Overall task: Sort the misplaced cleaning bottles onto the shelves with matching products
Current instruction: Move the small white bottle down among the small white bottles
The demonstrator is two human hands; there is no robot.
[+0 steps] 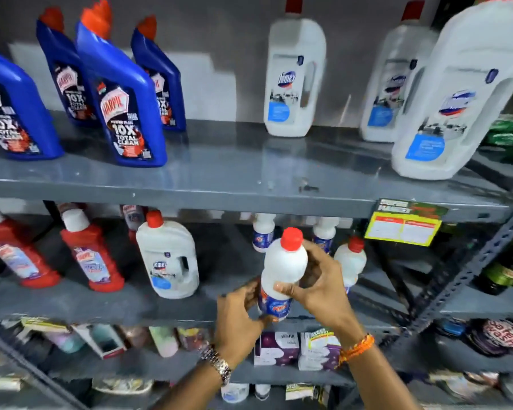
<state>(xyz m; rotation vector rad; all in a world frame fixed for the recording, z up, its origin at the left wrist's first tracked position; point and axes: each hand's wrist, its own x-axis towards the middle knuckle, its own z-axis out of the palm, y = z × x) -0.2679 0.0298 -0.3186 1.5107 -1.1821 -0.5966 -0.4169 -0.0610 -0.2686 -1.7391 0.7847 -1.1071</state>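
Observation:
Both my hands hold a small white bottle with a red cap and a blue label, upright in front of the middle shelf. My left hand cups its base; my right hand wraps its body. Just behind stand similar small white bottles. A white Domex jug with a red cap stands on the middle shelf beside red Harpic bottles. On the top shelf are blue Harpic bottles at the left and three white Domex jugs at the right.
A yellow price tag hangs on the top shelf's front edge. Boxed goods and packets fill the lower shelf. A slotted upright post slants at the right, with dark green bottles beyond it.

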